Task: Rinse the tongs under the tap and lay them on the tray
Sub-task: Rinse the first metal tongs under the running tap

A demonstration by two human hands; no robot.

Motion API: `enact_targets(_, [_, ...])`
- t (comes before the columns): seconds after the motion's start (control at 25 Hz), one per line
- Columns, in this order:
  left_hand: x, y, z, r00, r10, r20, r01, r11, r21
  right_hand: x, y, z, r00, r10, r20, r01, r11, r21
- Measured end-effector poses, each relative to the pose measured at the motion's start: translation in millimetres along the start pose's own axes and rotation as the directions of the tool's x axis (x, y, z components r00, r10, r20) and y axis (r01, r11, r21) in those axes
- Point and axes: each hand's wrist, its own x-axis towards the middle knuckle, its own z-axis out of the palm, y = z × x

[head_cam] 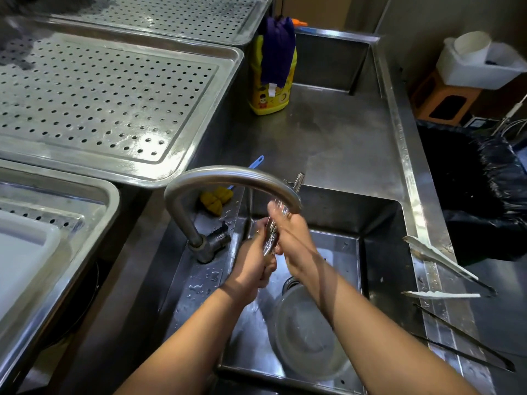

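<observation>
I have the tongs (272, 233) in both hands, right under the mouth of the tap (228, 178), over the sink (379, 218). My left hand (252, 266) is wrapped tight around the near end, and my right hand (291, 235) is curled around the middle, so both hands are squeezed on the same tool. The tongs stand almost straight up, leaning a little away from me and to the right, and the toothed tip (299, 178) pokes out past the tap on the far side. The tray (222, 69) with the little holes lies far and to the left of my hands, up on the surface. I think the next move must swing the tongs up and left, so my left hand is the nearer one to carry them. I would turn the long side flat before laying them down.
</observation>
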Motion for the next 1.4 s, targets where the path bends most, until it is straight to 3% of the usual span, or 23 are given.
enact_targets(0.08, [4.6,-1.8,-1.9,0.977,0.15,-0.154,-0.097,0.947,0.308,-6.5,7.7,4.7,0.998,-0.063,0.032,0.063,0.998,0.0])
enact_targets(0.16, [0.0,-14.9,-5.5,0.904,0.4,-0.149,-0.246,0.774,0.584,-0.4,-10.8,3.0,0.999,0.047,0.011,-0.048,0.967,0.252])
enact_targets(0.2, [-4.7,-23.4,-7.2,0.874,0.474,-0.108,-0.32,0.728,0.606,3.4,-19.6,0.1,0.994,0.106,0.016,-0.103,0.913,0.395])
enact_targets(0.24, [-9.6,-28.8,-8.3,0.869,0.491,-0.07,-0.386,0.758,0.526,6.1,-23.3,-3.4,0.992,0.125,0.035,-0.127,0.87,0.476])
enact_targets(0.28, [-13.9,-30.5,-8.5,0.902,0.429,-0.041,-0.393,0.858,0.331,3.7,-23.4,-4.8,0.99,0.124,0.061,-0.138,0.861,0.49])
enact_targets(0.32, [-15.7,-28.7,-8.9,0.951,0.308,0.012,-0.308,0.948,0.077,-1.1,-19.1,-4.2,0.988,0.116,0.101,-0.15,0.872,0.466])
enact_targets(0.4, [-20.5,-22.8,-12.5,0.975,0.06,0.213,-0.006,0.97,-0.243,-12.3,-6.9,-1.4,0.978,0.094,0.187,-0.151,0.936,0.317])
enact_targets(0.48, [-25.3,-22.1,-18.1,0.935,-0.061,0.35,0.173,0.939,-0.298,-14.2,-3.0,-6.2,0.972,0.089,0.217,-0.127,0.977,0.169])
enact_targets(0.52, [-26.3,-21.4,-21.6,0.916,-0.093,0.391,0.227,0.922,-0.313,-13.2,-4.5,-10.1,0.976,0.074,0.205,-0.115,0.974,0.195])
enact_targets(0.64, [-26.7,-17.2,-29.4,0.863,-0.129,0.489,0.338,0.866,-0.368,-8.9,-12.6,-13.1,0.978,0.053,0.201,-0.15,0.848,0.508])
enact_targets(0.68, [-26.8,-15.7,-31.4,0.854,-0.133,0.503,0.354,0.858,-0.373,-9.1,-11.5,-10.3,0.981,0.065,0.182,-0.153,0.837,0.525])
enact_targets(0.72, [-26.6,-15.4,-32.5,0.854,-0.138,0.501,0.353,0.861,-0.365,-8.0,-6.7,-7.7,0.99,0.078,0.119,-0.123,0.893,0.432])
enact_targets(0.8, [-24.9,-17.9,-32.5,0.905,-0.129,0.406,0.271,0.91,-0.315,-7.9,1.6,-3.7,0.999,0.01,-0.045,-0.007,0.998,0.055])
enact_targets(0.84, [-24.6,-19.8,-32.9,0.94,-0.103,0.325,0.202,0.936,-0.288,-7.8,4.8,-3.3,0.996,-0.047,-0.082,0.037,0.992,-0.117])
enact_targets(0.92, [-26.0,-23.1,-36.2,0.982,0.001,0.19,0.046,0.968,-0.246,-7.7,7.0,-6.4,0.989,-0.117,-0.092,0.085,0.952,-0.293])
enact_targets(1.0, [-30.4,-30.1,-43.9,0.981,0.144,0.128,-0.125,0.981,-0.147,-7.4,6.0,-9.5,0.978,-0.159,-0.132,0.112,0.943,-0.312])
enact_targets(1.08, [-35.6,-37.8,-51.8,0.967,0.236,0.094,-0.233,0.972,-0.04,-7.2,4.2,-9.7,0.961,-0.192,-0.199,0.146,0.963,-0.225])
enact_targets(1.24, [-42.6,-45.9,-63.9,0.967,0.254,0.029,-0.255,0.967,0.007,-15.2,6.5,-10.2,0.969,-0.212,-0.126,0.168,0.942,-0.29])
enact_targets(1.4, [-48.4,-46.8,-67.7,0.97,0.224,0.099,-0.22,0.974,-0.053,-14.5,2.8,-13.3,0.984,-0.129,-0.122,0.097,0.966,-0.238])
